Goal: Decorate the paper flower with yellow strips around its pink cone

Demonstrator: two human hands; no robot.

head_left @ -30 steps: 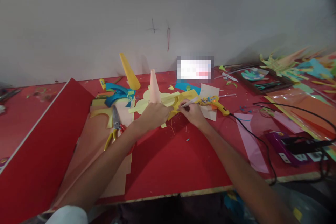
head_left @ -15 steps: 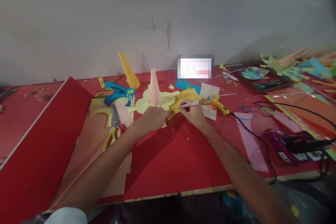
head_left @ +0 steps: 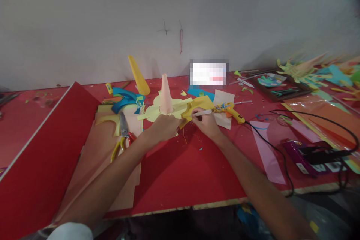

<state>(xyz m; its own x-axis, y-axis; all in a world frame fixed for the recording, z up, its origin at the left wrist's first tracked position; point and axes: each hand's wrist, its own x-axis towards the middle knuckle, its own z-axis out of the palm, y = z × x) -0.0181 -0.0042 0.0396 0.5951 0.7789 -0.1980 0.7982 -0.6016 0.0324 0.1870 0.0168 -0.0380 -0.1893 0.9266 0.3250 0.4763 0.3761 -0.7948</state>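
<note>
My right hand (head_left: 207,123) pinches a white pen (head_left: 204,113), its tip end at a yellow paper piece (head_left: 201,102). My left hand (head_left: 164,127) is closed at the near left edge of that paper, its fingertips partly hidden. Just beyond my left hand lies a pale yellow petal-shaped paper (head_left: 152,112) with a pale pink paper cone (head_left: 165,95) upright on it. A yellow glue gun (head_left: 233,111) rests to the right of my right hand, over white paper pieces (head_left: 224,98).
Scissors (head_left: 124,129) lie on peach sheets (head_left: 92,165) at left, beside a leaning red board (head_left: 47,138). A yellow cone (head_left: 138,77) stands behind blue paper pieces (head_left: 119,99). A black cord (head_left: 270,146) and purple box (head_left: 300,157) occupy the right.
The view has shifted very slightly. My right hand and the pen have tilted a little over the yellow paper; my left hand stays in place.
</note>
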